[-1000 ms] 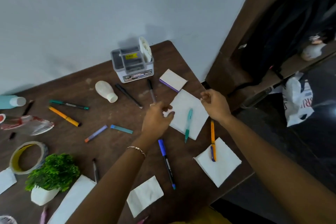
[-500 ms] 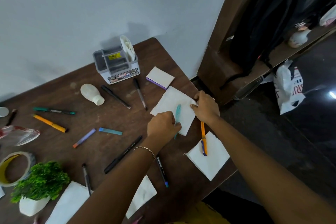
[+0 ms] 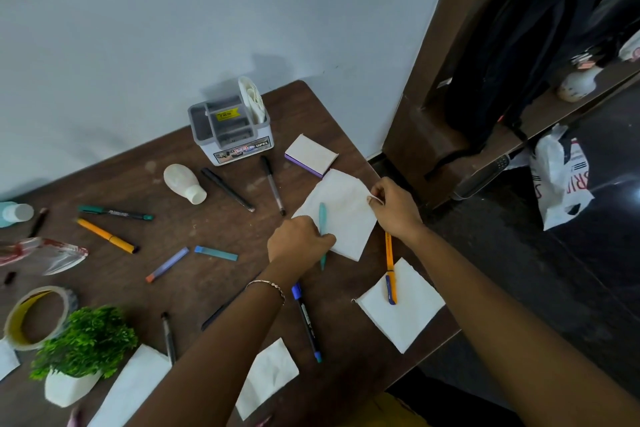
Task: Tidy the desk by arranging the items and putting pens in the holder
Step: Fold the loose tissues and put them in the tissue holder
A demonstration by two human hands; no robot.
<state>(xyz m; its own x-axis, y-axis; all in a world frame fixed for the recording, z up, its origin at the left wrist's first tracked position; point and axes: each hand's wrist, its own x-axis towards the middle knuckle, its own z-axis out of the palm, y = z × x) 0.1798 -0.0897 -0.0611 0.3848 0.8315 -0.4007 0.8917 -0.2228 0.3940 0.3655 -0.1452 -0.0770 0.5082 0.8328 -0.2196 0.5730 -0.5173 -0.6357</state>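
A grey compartmented holder [image 3: 231, 133] stands at the back of the brown desk [image 3: 194, 291], while a teal pen [image 3: 322, 218] lies across a white napkin [image 3: 341, 215] and other pens lie scattered flat around it.

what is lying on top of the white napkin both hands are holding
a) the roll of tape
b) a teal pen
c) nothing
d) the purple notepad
b: a teal pen lies across the white napkin, which the left hand and right hand grip at opposite edges.
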